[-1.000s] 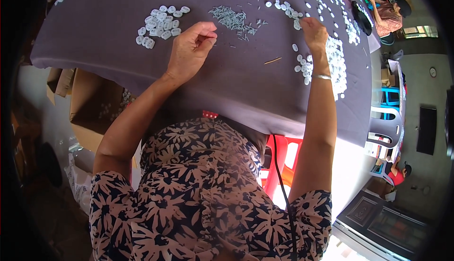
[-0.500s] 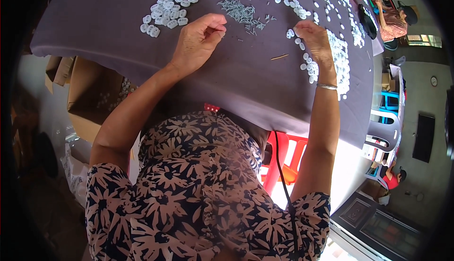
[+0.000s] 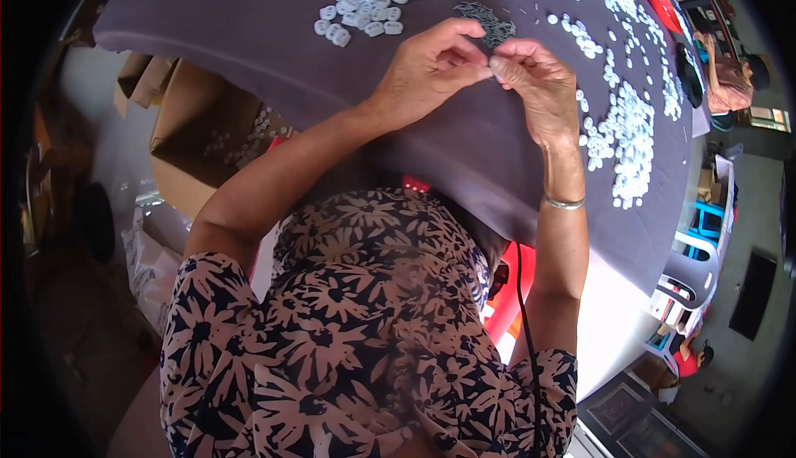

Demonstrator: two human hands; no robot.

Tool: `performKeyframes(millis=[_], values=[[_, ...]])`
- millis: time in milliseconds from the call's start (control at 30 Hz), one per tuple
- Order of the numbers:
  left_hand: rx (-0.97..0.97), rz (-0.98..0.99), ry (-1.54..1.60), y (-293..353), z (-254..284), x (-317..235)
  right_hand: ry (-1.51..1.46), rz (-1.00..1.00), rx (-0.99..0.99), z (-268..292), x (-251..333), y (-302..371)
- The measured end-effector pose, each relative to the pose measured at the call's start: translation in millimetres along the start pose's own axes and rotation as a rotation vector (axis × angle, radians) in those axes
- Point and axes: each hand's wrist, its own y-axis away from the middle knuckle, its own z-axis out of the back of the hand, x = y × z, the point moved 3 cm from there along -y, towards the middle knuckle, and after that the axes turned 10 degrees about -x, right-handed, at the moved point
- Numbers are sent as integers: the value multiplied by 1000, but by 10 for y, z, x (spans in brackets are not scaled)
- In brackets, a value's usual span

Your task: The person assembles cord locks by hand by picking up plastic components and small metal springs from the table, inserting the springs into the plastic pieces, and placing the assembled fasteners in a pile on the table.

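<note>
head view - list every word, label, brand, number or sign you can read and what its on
No text can be read.
White pieces: small dark marks, too small to tell whether they are characters.
Bag: faint marks, too blurred to read.
Box: no readable print.

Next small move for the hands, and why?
Probably a gentle inward press: the left hand and right hand meet at their tips, in front of the pile of small grey metal pins. Anything pinched there is mostly hidden, so light pressure seems safer than a hard push.
</note>
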Motion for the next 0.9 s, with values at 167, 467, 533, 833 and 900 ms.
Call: performKeyframes(millis=[167,467,533,833,900], values=[[40,82,35,14,61,-62,-60,-40,39,-130,-94,39],[11,219,98,35,75,-34,-263,-100,100,-139,-217,70],[3,256,79,35,72,-47,-248,-79,80,-141,-192,93],[-117,179,170,41,136,0,70,-57,48,-152,-140,186],[-101,153,120,32,141,10,120,-37,52,-187,-138,196]])
